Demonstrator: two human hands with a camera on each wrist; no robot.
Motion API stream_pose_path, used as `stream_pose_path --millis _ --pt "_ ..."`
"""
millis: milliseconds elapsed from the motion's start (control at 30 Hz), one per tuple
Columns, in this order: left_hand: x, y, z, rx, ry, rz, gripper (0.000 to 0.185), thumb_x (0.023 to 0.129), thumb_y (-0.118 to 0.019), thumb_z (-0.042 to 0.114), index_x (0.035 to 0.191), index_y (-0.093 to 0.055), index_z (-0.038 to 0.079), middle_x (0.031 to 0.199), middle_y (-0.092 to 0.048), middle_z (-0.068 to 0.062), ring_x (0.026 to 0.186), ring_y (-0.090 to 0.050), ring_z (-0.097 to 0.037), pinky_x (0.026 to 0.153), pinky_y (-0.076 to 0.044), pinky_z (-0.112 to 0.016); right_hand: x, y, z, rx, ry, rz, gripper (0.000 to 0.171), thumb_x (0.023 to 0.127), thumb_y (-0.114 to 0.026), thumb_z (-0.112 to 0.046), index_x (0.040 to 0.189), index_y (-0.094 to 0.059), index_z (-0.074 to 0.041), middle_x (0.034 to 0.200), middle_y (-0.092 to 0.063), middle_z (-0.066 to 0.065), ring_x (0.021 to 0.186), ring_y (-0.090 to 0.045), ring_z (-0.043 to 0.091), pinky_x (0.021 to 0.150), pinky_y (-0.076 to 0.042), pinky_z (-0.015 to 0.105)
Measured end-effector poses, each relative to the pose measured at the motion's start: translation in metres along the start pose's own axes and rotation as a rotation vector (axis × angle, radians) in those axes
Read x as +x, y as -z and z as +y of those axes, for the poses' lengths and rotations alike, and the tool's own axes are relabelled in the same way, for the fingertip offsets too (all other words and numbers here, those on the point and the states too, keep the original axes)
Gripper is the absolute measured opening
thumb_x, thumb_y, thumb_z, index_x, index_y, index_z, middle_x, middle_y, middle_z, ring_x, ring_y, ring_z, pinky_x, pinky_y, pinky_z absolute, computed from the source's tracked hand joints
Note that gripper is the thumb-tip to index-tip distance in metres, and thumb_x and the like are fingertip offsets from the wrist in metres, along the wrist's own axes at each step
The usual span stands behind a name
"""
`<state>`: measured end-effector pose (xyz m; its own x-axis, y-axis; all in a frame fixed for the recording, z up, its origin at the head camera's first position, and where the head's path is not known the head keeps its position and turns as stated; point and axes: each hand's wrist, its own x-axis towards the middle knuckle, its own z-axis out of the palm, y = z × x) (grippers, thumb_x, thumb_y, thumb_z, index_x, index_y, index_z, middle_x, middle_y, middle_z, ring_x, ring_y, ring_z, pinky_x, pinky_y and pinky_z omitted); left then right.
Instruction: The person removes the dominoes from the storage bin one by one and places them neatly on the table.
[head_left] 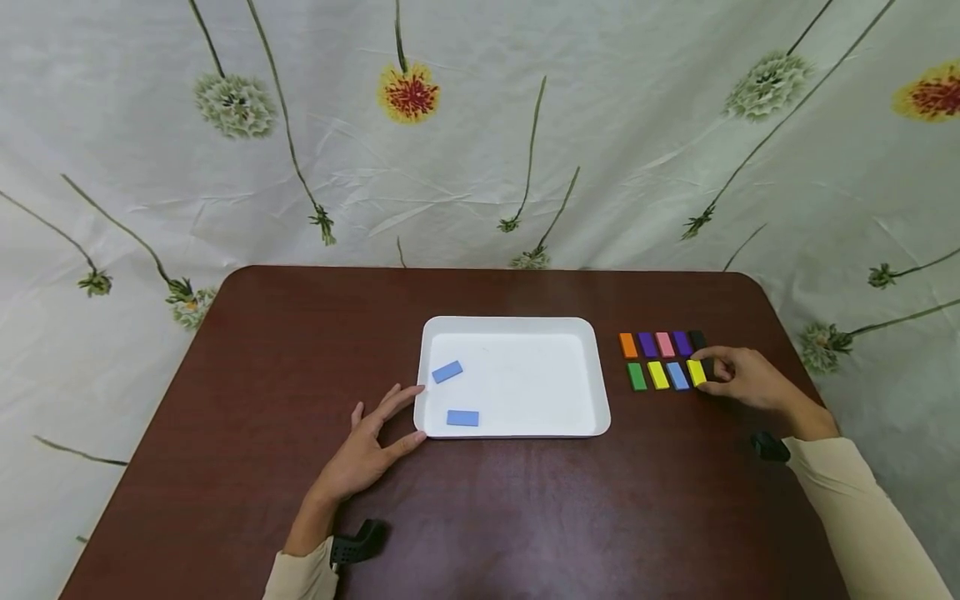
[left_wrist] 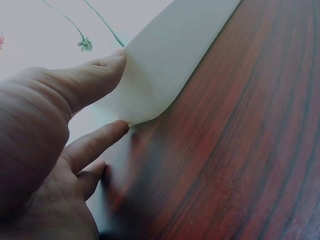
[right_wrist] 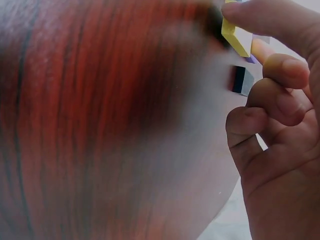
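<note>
A white tray lies on the table with two blue blocks in it: a tilted one and a level one nearer the front. The fingertips and thumb of my left hand touch the tray's left side near its front corner. At the right, my right hand pinches a yellow block between thumb and index finger; the other fingers are curled. This block is at the right end of the front row, beside a light blue block. A black block shows beyond the fingers.
Two rows of blocks sit right of the tray. The back row has orange, purple, pink, purple and black; the front row includes green and another yellow block. A flowered cloth hangs behind the brown table.
</note>
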<state>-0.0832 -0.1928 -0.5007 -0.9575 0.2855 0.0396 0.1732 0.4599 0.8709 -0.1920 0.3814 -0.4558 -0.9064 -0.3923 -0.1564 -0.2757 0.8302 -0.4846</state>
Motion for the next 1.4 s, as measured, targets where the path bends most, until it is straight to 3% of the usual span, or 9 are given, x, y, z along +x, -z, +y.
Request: stream_pose_path --millis 400,700,1000,1233,1400 --pt "-0.003 -0.001 -0.001 -0.013 0.011 0.003 0.064 0.093 -0.073 0.025 0.15 -0.046 0.023 0.153 -0.049 -0.008 0.154 -0.017 -0.038 0.111 0.011 -0.072 0.001 -0.003 0.003 0.017 0.004 0.008 0.041 0.087 -0.076 -0.005 0.124 -0.061 0.006 0.066 -0.036 -0.005 0.057 -0.034 0.004 0.059 -0.031 0.025" --pt "-0.002 -0.002 -0.002 -0.01 -0.005 0.013 0.062 0.094 -0.073 0.024 0.15 -0.047 0.021 0.152 -0.049 -0.012 0.153 -0.017 -0.043 0.109 0.011 -0.073 0.002 0.005 -0.01 0.012 0.013 0.06 0.038 0.089 -0.074 -0.006 0.125 -0.064 0.002 0.066 -0.038 -0.004 0.056 -0.033 0.005 0.058 -0.032 0.027" --pt "-0.001 -0.003 -0.001 -0.008 0.007 0.012 0.062 0.093 -0.073 0.025 0.149 -0.048 0.023 0.152 -0.049 -0.01 0.153 -0.018 -0.041 0.11 0.011 -0.073 0.022 0.012 -0.041 0.062 0.138 0.083 0.03 0.089 -0.075 -0.005 0.117 -0.067 0.001 0.066 -0.035 -0.007 0.055 -0.031 0.003 0.055 -0.033 0.026" --pt "-0.001 -0.001 0.002 -0.016 0.014 0.011 0.06 0.093 -0.073 0.024 0.148 -0.049 0.022 0.153 -0.048 -0.009 0.153 -0.017 -0.04 0.11 0.012 -0.072 0.045 0.008 -0.077 0.089 0.165 0.037 0.032 0.088 -0.076 -0.007 0.118 -0.069 0.001 0.067 -0.038 -0.005 0.06 -0.039 0.006 0.057 -0.035 0.024" --pt "0.001 0.0 0.004 -0.013 0.01 0.003 0.06 0.094 -0.072 0.024 0.149 -0.048 0.022 0.153 -0.048 -0.008 0.153 -0.017 -0.04 0.11 0.012 -0.072 0.067 -0.002 -0.101 0.105 0.234 -0.007 0.032 0.088 -0.076 -0.008 0.118 -0.069 0.0 0.066 -0.037 -0.007 0.057 -0.035 0.005 0.059 -0.036 0.024"
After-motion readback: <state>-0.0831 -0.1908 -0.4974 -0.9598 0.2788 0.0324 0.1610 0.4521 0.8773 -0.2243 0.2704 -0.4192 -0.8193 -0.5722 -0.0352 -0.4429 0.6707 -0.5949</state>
